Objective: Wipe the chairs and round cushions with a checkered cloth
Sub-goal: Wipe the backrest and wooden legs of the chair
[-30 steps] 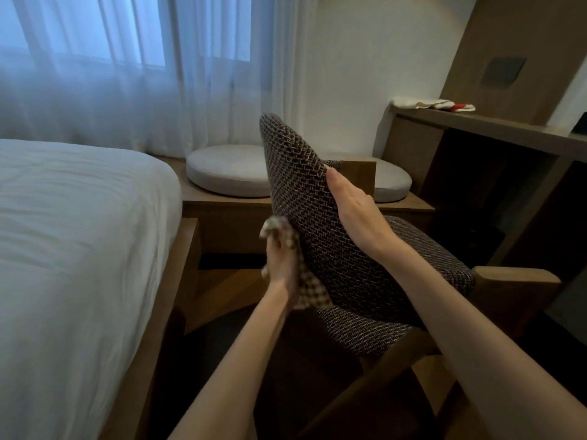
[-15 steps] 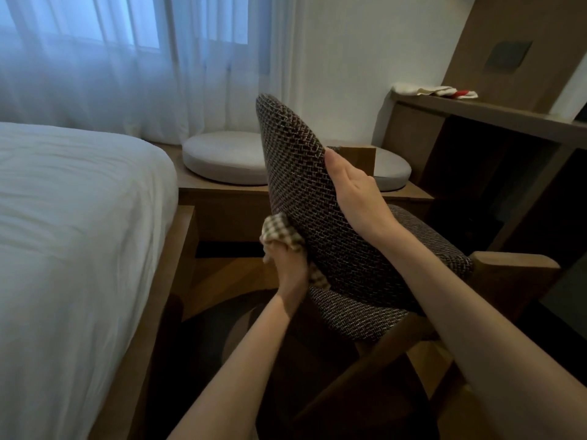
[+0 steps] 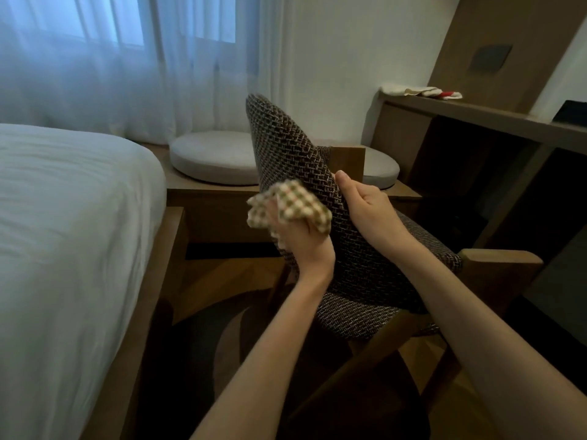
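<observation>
A chair with dark woven upholstery (image 3: 286,144) and wooden arms stands in front of me, its back seen edge-on. My left hand (image 3: 301,242) grips a bunched beige checkered cloth (image 3: 292,206) against the rear face of the chair back. My right hand (image 3: 368,211) holds the chair back's front face, thumb up along its edge. Two round grey cushions lie on a low wooden bench behind: one (image 3: 212,157) to the left of the chair, the other (image 3: 379,169) partly hidden behind it.
A bed with white sheets (image 3: 63,233) and a wooden frame fills the left side. A wooden desk shelf (image 3: 476,112) at the right carries a folded cloth (image 3: 419,90). Sheer curtains cover the window behind. Dark floor lies between bed and chair.
My left hand has lifted the cloth higher up the rear of the chair back, and the cloth now shows more. My right hand's fingers have curled round the chair back's edge.
</observation>
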Demonstrator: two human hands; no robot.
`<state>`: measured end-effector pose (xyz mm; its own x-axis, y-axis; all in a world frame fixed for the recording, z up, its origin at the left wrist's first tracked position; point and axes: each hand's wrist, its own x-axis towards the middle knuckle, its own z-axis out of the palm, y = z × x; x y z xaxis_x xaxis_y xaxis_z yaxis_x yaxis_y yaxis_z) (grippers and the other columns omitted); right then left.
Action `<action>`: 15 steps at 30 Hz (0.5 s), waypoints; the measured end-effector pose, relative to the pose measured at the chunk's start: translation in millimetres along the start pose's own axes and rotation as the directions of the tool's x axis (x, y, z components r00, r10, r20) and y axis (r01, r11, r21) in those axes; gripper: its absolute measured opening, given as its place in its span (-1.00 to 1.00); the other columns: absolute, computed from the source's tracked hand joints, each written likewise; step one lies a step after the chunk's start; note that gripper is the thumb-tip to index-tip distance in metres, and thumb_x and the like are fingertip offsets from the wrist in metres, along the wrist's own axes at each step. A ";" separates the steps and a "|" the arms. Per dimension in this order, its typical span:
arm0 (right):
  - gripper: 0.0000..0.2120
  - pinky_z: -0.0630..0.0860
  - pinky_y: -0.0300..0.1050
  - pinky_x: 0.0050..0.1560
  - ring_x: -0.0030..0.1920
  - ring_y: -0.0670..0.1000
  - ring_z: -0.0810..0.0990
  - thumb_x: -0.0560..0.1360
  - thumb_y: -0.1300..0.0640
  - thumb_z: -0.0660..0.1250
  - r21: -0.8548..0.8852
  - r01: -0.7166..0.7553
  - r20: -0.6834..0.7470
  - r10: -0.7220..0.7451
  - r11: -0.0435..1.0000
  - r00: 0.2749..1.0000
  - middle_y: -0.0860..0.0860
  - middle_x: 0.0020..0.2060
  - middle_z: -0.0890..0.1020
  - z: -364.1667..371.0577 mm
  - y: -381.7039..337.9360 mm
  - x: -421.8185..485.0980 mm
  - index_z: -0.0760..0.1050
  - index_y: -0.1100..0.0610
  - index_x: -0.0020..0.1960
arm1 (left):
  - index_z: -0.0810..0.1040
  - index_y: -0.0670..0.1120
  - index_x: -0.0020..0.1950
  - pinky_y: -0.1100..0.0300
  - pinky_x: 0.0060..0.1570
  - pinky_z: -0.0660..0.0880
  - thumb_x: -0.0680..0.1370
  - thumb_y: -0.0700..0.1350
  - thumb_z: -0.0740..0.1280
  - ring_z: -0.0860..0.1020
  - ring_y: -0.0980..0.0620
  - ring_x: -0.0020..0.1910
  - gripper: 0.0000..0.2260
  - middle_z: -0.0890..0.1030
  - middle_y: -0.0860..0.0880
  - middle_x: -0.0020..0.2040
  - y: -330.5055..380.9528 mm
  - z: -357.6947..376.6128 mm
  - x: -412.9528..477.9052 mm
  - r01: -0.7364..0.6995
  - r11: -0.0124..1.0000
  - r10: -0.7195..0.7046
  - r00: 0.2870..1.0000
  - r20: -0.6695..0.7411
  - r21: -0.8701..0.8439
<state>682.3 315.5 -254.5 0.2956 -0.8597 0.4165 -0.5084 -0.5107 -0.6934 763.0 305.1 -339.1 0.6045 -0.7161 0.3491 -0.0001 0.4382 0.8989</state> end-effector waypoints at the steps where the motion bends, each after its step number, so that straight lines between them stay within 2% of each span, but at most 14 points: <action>1: -0.64 0.45 -0.04 0.09 -0.13 -0.18 0.61 0.63 -0.12 0.02 0.015 0.003 0.004 -0.003 1.000 1.000 -0.12 -0.27 0.68 0.6 0.3 -0.8 0.60 -0.17 -0.05 | 0.20 -0.37 0.40 0.04 0.44 0.19 0.54 0.03 0.25 0.30 -0.32 0.37 -0.39 0.30 -0.37 0.37 -16.0 -2.7 -7.8 0.080 0.996 -0.081 0.995 0.058 0.025; 2: -0.62 0.44 -0.07 0.17 0.01 -0.12 0.61 0.63 -0.12 0.02 0.032 -0.001 0.008 0.001 0.999 1.000 -0.12 -0.14 0.68 0.4 -0.2 -1.8 0.61 -0.10 0.09 | 0.20 -0.40 0.41 0.16 0.41 0.23 0.58 -0.11 0.22 0.31 -0.32 0.36 -0.49 0.31 -0.36 0.38 -23.7 -6.5 -17.0 0.164 0.985 -0.168 0.983 0.079 0.047; 3: -0.60 0.43 -0.19 0.19 0.09 -0.10 0.58 0.63 -0.12 0.01 0.044 -0.013 0.016 0.012 0.999 1.000 -0.16 -0.06 0.65 -0.3 -1.6 -2.8 0.57 -0.06 0.20 | 0.18 -0.41 0.42 0.17 0.38 0.27 0.61 -0.19 0.16 0.32 -0.30 0.36 -0.54 0.30 -0.35 0.39 -31.6 -12.0 -25.2 0.254 0.967 -0.256 0.963 0.081 0.037; 4: -0.60 0.41 -0.32 0.13 0.12 -0.13 0.55 0.63 -0.12 0.01 0.049 -0.025 0.024 0.023 0.999 0.999 -0.20 -0.05 0.62 -0.9 -2.3 -3.2 0.54 -0.04 0.25 | 0.14 -0.39 0.44 0.09 0.37 0.28 0.62 -0.18 0.13 0.30 -0.26 0.38 -0.54 0.28 -0.33 0.41 -37.8 -16.3 -31.6 0.305 0.952 -0.304 0.949 0.082 -0.001; 5: -0.59 0.38 -0.38 0.07 0.12 -0.15 0.53 0.63 -0.12 0.00 0.049 -0.031 0.035 0.029 0.998 0.999 -0.22 -0.07 0.59 -1.4 -3.6 -3.8 0.52 -0.03 0.27 | 0.11 -0.36 0.46 0.01 0.39 0.25 0.62 -0.11 0.12 0.27 -0.23 0.40 -0.50 0.24 -0.30 0.43 -42.1 -19.7 -35.7 0.284 0.957 -0.279 0.957 0.082 -0.051; 6: -0.59 0.37 -0.36 0.06 0.12 -0.15 0.52 0.64 -0.12 -0.01 0.046 -0.033 0.043 0.031 0.998 0.999 -0.22 -0.06 0.59 -1.6 -4.2 -4.1 0.51 -0.03 0.28 | 0.09 -0.33 0.47 -0.03 0.40 0.22 0.60 -0.01 0.12 0.25 -0.19 0.41 -0.44 0.23 -0.26 0.45 -41.2 -22.2 -39.0 0.251 0.965 -0.248 0.968 0.047 -0.074; 8: -0.58 0.34 -0.25 0.17 0.16 -0.13 0.50 0.63 -0.13 -0.01 0.046 -0.034 0.051 0.032 0.998 0.998 -0.19 0.00 0.58 -2.5 -4.2 -5.0 0.49 -0.03 0.30 | 0.12 -0.27 0.47 -0.06 0.43 0.18 0.51 0.21 0.05 0.22 -0.13 0.44 -0.30 0.23 -0.14 0.46 -28.9 -20.4 -38.0 0.222 0.974 -0.223 0.975 -0.014 -0.046; 9: -0.58 0.33 -0.20 0.23 0.19 -0.12 0.49 0.63 -0.13 -0.01 0.048 -0.033 0.051 0.031 0.998 0.998 -0.18 0.04 0.58 -3.0 -3.1 -4.6 0.49 -0.03 0.31 | 0.19 -0.22 0.44 -0.06 0.44 0.15 0.49 0.21 0.01 0.22 -0.11 0.43 -0.33 0.27 -0.07 0.42 -16.4 -18.8 -35.7 0.198 0.980 -0.199 0.979 -0.035 -0.022; 10: -0.58 0.33 -0.17 0.27 0.22 -0.11 0.49 0.63 -0.14 -0.01 0.052 -0.029 0.055 0.027 0.998 0.998 -0.16 0.08 0.59 -3.5 -1.6 -4.5 0.49 -0.03 0.31 | 0.28 -0.16 0.33 -0.03 0.43 0.15 0.49 0.15 0.02 0.24 -0.08 0.40 -0.47 0.30 0.01 0.30 -2.4 -16.6 -32.2 0.146 0.989 -0.147 0.987 -0.066 -0.020; 12: -0.58 0.33 -0.18 0.29 0.24 -0.11 0.49 0.63 -0.15 0.00 0.068 -0.024 0.068 0.020 0.997 0.997 -0.12 0.14 0.61 -4.2 2.3 -3.9 0.48 -0.04 0.31 | 0.32 -0.06 0.15 0.06 0.34 0.18 0.48 0.01 0.05 0.30 0.01 0.26 -0.70 0.33 0.09 0.11 32.8 -12.4 -26.4 0.022 0.999 -0.027 0.994 -0.102 -0.050; 15: -0.60 0.39 -0.17 0.20 0.17 -0.09 0.53 0.62 -0.15 0.04 0.094 -0.016 0.063 0.010 0.995 0.998 -0.08 0.07 0.64 -4.6 5.8 -1.9 0.55 -0.04 0.24 | 0.33 -0.02 0.01 0.00 0.21 0.31 0.49 0.02 0.10 0.39 -0.07 0.10 -0.83 0.40 0.04 -0.02 70.4 -6.1 -12.7 -0.178 0.982 0.169 0.979 -0.117 -0.067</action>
<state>675.0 314.2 -256.6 0.3413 -0.8634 0.3715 -0.4343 -0.4954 -0.7523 760.2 348.3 -281.8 0.6844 -0.5634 0.4628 -0.0540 0.5939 0.8027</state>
